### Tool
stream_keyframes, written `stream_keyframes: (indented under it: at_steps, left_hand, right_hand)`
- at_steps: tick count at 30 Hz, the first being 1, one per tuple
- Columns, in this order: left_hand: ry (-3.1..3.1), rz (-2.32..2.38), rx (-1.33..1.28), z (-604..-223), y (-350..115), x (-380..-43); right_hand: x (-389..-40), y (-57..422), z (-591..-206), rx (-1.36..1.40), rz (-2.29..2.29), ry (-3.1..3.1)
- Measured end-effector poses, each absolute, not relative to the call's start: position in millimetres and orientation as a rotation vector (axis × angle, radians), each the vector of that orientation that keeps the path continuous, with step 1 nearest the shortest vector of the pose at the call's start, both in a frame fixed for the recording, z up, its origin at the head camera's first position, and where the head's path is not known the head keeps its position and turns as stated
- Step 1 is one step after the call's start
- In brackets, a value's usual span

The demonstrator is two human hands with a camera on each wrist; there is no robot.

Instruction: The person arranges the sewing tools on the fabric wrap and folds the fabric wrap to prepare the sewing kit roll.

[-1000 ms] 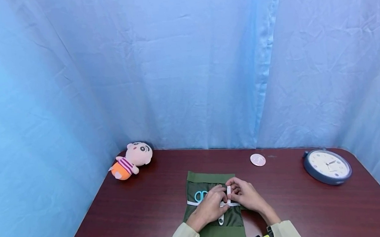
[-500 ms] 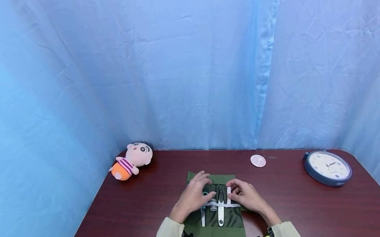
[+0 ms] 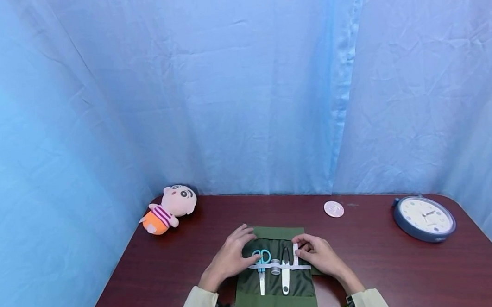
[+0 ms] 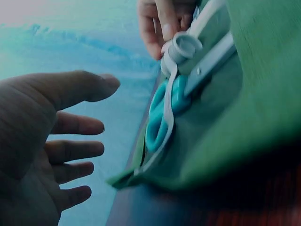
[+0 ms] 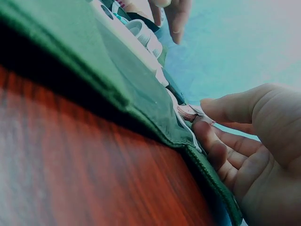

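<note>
A dark green cloth sewing pouch (image 3: 275,305) lies unfolded on the table, with a white elastic band (image 3: 304,267) across it. Under the band sit turquoise-handled scissors (image 3: 262,282), a small grey spool (image 3: 275,267), a white tool with a dark forked tip (image 3: 285,281) and a narrow white strip (image 3: 295,253). My right hand (image 3: 318,255) pinches the top of that strip between thumb and fingers; the right wrist view shows brownish lines on it. At the pouch's left edge is my left hand (image 3: 231,256), fingers extended and holding nothing, thumb near the scissors' handles.
A plush doll (image 3: 169,211) lies at the table's back left corner. Towards the back stands a round pinkish disc (image 3: 334,209) lying flat, and a round clock (image 3: 425,218) is at the right. Blue curtains (image 3: 243,102) hang behind the table (image 3: 152,279).
My left hand has moved left, away from the middle of the pouch, uncovering the spool, the white tool and the scissors. My right hand stays at the white strip.
</note>
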State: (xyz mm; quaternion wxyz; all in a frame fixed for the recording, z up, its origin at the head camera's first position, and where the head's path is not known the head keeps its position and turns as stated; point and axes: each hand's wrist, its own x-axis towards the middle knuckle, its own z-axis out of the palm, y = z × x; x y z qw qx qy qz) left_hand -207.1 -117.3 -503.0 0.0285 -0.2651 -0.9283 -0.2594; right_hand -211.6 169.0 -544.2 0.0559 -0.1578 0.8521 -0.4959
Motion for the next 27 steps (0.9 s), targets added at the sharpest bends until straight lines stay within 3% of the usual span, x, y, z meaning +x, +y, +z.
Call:
stream_keyframes:
  at_steps: [12,27]
  left_hand:
    - [-3.015,-0.901,-0.955,-518.9,-147.4,-197.7]
    - [-3.178,-0.937,-0.928,-529.3,-155.7,-197.5]
  right_hand:
    - [-208.3,168.4,-546.2,-0.451,-1.491,2.621]
    - [-209.8,167.6,-544.8,-0.463,-1.471,2.647]
